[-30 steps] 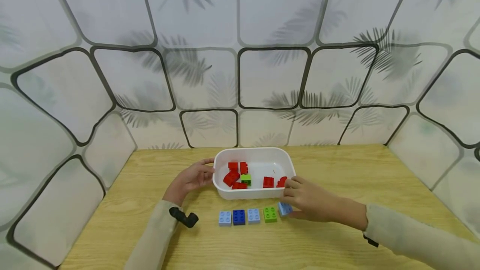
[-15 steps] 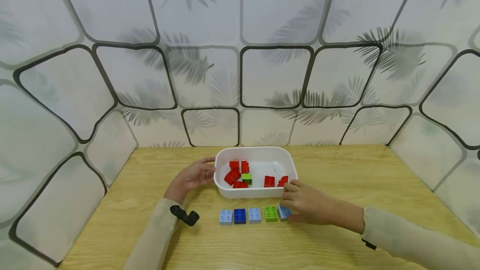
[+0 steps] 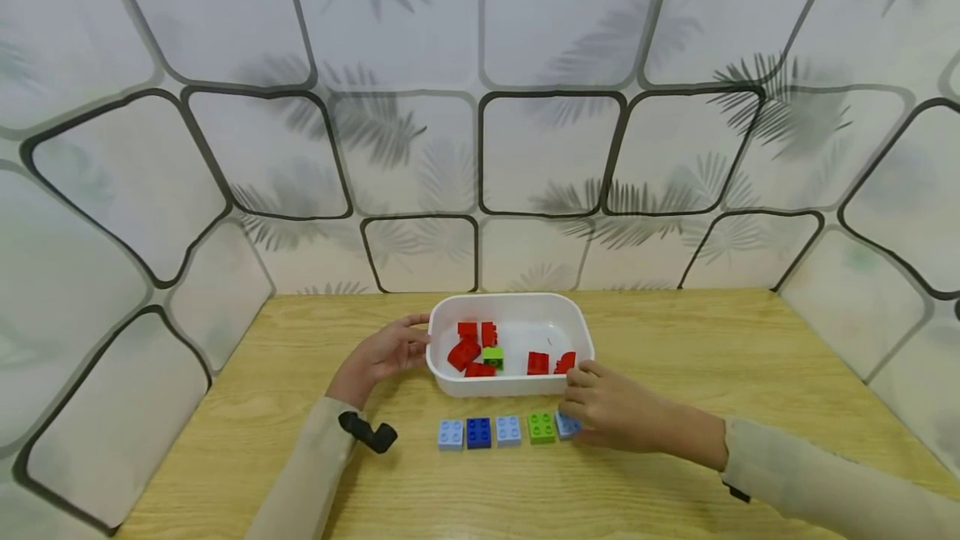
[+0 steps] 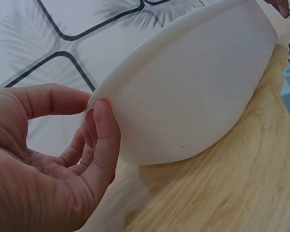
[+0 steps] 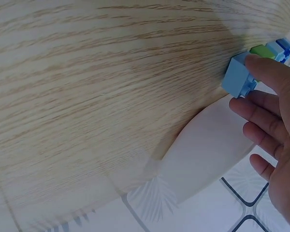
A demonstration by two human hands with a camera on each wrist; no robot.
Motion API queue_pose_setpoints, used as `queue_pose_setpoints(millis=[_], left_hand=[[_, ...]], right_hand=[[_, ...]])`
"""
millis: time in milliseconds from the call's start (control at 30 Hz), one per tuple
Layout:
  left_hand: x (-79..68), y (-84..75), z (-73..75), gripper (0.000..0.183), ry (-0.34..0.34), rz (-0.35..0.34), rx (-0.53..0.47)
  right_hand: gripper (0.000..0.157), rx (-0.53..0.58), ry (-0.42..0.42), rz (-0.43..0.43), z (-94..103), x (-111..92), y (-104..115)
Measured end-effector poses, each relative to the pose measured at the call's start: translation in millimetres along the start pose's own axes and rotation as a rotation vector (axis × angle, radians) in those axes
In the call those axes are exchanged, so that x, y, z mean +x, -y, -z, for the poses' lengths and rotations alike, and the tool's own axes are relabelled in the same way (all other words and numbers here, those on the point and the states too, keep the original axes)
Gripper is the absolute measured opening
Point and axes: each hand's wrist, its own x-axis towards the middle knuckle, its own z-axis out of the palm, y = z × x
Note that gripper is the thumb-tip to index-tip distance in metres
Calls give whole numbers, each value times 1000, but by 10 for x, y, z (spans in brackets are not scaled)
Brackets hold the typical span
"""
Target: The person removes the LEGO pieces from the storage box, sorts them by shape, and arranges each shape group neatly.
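In the head view a white plastic tub point(image 3: 510, 387) stands at mid table. My left hand point(image 3: 386, 352) holds its left end; in the left wrist view the fingertips point(image 4: 106, 108) grip right at the rim. The right hand point(image 3: 611, 407) pinches a light blue building brick point(image 3: 567, 426) at the right end of a row, thumb and fingers about it point(image 5: 237, 77). To its left lie a green brick point(image 3: 541, 428), a light blue brick point(image 3: 507, 431), a dark blue brick point(image 3: 478, 433) and another light blue brick point(image 3: 450, 435), studs up.
Inside the tub lie several red bricks point(image 3: 463, 354), mostly on its left side, and one green brick point(image 3: 492, 358). A patterned curtain point(image 3: 547, 157) surrounds the wooden table point(image 3: 480, 498) at the back and sides.
The light blue brick under my right hand has straightened and sits closer beside the green one. My left hand stays at the tub, which has not visibly moved on the table.
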Motion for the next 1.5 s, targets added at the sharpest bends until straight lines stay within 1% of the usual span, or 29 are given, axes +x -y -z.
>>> queue_pose_setpoints(millis=[100, 233, 600, 833, 967, 1033, 1267, 1500], left_hand=[[-9, 10, 11, 57, 9, -6, -4], [-19, 13, 17, 56, 16, -11, -15], [-4, 20, 13, 55, 16, -2, -39], [6, 20, 9, 55, 0, 9, -58], [5, 24, 15, 56, 2, 7, -56], [3, 26, 15, 55, 5, 5, -53], [-11, 14, 22, 53, 7, 0, -52], [11, 29, 11, 50, 12, 0, -62]], right_hand=[[42, -7, -24, 6, -16, 7, -1], [41, 10, -35, 3, -27, 14, -7], [36, 37, -101, 11, -23, 53, -33], [34, 27, -186, 39, -15, 91, -50], [31, 30, -241, 50, 27, 166, -72], [29, 33, -250, 47, 59, 205, -86], [25, 18, -225, 41, 176, 389, -158], [18, -9, -230, 28, 237, 620, -274]])
